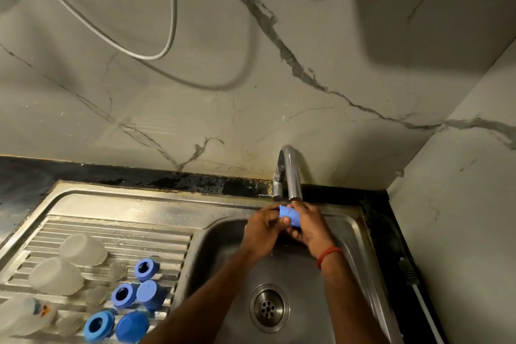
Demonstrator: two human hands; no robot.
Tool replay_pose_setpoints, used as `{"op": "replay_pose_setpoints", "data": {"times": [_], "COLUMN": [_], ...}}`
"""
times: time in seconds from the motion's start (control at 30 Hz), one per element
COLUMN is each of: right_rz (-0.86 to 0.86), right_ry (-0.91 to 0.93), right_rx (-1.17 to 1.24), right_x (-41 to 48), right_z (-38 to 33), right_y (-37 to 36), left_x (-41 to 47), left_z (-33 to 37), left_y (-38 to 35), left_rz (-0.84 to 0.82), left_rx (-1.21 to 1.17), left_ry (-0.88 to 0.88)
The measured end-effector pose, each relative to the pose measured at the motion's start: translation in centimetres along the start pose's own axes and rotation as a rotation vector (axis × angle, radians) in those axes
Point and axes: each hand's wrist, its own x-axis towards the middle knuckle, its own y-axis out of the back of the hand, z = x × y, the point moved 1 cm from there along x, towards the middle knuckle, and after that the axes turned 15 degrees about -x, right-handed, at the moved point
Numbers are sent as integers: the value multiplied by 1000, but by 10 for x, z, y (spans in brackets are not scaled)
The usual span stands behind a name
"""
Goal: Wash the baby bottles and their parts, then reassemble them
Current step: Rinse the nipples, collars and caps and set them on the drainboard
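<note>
Both my hands hold a blue bottle cap (290, 214) right under the tap spout (293, 176), above the steel sink (354, 234). My left hand (264, 229) grips its left side with the thumb on it; my right hand (311, 227) curls round its right side. On the ribbed draining board (117, 234) at the left lie three blue collar rings (146, 269) (123, 294) (98, 325), two blue caps (150, 294) (131, 326), clear bottles (83, 248) (55, 275) (23, 314) and several clear teats (117, 271).
The drain (268, 308) sits in the sink's middle below my forearms. A marble wall stands behind and at the right. A white cable (424, 310) runs along the dark counter at the right, and a grey hose (156, 56) hangs on the wall.
</note>
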Motion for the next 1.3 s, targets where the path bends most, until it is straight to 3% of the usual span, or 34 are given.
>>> {"op": "replay_pose_setpoints", "data": {"times": [0.1,0.2,0.3,0.37,0.43,0.57,0.67,1.0,1.3], "right_rz": [18,28,259,307,185,289,129,-56,-300], "right_ry": [333,542,686,644,515,530,476,620,696], "right_rx": [-305,-637,-750,-881,-1073,-967,-1093,-742,-878], "right_x": [-4,-13,-26,-33,-39,-52,-54,-93,-99], "right_z": [3,5,10,21,36,42,50,14,8], "right_y": [13,19,17,15,12,12,3,-71,-154], "left_x": [-8,-16,-24,-30,-39,-61,-74,-97,-121], "left_z": [-4,-4,8,16,21,33,37,55,65], "left_y": [13,20,24,27,31,39,49,108,205], "left_rz": [108,40,5,15,6,-5,7,121,341], "left_rx": [-9,136,244,308,335,365,353,442,543], "left_ry": [129,181,156,118,94,46,-3,-70,-75]}}
